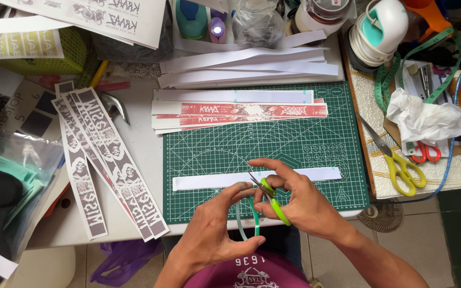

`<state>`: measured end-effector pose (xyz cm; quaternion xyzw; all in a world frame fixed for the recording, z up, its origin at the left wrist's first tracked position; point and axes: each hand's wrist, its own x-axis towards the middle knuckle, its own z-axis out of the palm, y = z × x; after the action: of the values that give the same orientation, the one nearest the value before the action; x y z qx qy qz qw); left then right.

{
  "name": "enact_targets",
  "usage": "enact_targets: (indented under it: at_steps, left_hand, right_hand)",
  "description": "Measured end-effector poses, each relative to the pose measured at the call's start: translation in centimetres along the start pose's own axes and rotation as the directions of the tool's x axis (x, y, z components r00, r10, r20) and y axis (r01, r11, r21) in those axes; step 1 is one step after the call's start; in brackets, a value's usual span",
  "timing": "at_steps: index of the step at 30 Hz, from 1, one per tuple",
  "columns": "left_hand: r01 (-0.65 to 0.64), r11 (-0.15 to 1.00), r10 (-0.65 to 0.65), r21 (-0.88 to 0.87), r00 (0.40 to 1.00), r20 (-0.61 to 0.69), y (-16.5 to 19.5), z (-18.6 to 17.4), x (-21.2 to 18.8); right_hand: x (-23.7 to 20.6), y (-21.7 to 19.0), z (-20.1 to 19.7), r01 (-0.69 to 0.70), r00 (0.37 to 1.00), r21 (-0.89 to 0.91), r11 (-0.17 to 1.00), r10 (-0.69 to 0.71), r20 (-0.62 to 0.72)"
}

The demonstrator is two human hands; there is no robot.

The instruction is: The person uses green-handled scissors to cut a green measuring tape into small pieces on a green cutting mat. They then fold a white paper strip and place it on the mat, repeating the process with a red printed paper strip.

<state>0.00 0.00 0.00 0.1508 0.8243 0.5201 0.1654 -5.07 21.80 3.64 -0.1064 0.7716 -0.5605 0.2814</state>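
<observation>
My right hand [300, 200] grips small scissors with green handles [270, 197], blades pointing up and left. My left hand [214, 226] pinches a thin loop of pale green tape [246, 218] that hangs between thumb and fingers, right at the scissor blades. Both hands hover over the near edge of a green cutting mat [305, 144]. A long white paper strip [209, 181] lies flat on the mat just beyond my fingers.
Red printed strips [252, 111] and white strips [241, 66] lie at the mat's far side. Grey patterned strips [108, 165] fan out on the left. Yellow-handled scissors [398, 162], red-handled scissors [425, 153], crumpled tissue [428, 117] and a measuring tape [388, 80] sit right.
</observation>
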Motion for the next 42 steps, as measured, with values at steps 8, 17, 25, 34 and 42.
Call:
enact_targets:
  at_steps: [8,17,25,34,42]
  left_hand:
    - [-0.199,0.980,0.199,-0.022,0.980,-0.021,-0.9,0.7,-0.2]
    - [-0.210,0.976,0.208,-0.053,0.977,-0.040,-1.9,1.7,-0.8]
    - [-0.268,0.963,0.267,-0.037,0.963,-0.041,-2.8,2.0,-1.0]
    - [-0.296,0.951,0.295,-0.089,0.955,-0.031,-3.3,2.4,-1.4]
    - [-0.338,0.899,0.319,-0.279,0.941,-0.111,-2.8,0.5,-1.9]
  right_hand:
    - [0.4,0.6,0.0,-0.023,0.995,0.154,0.988,0.038,-0.097]
    - [0.8,0.9,-0.2,-0.025,0.994,0.158,0.987,0.042,-0.103]
    - [0.8,0.4,-0.2,-0.038,0.994,0.133,0.990,0.051,-0.096]
    - [0.7,1.2,-0.5,-0.018,0.997,0.108,0.994,0.025,-0.070]
    - [-0.3,2.8,-5.6,0.225,0.934,-0.083,0.971,-0.191,0.301]
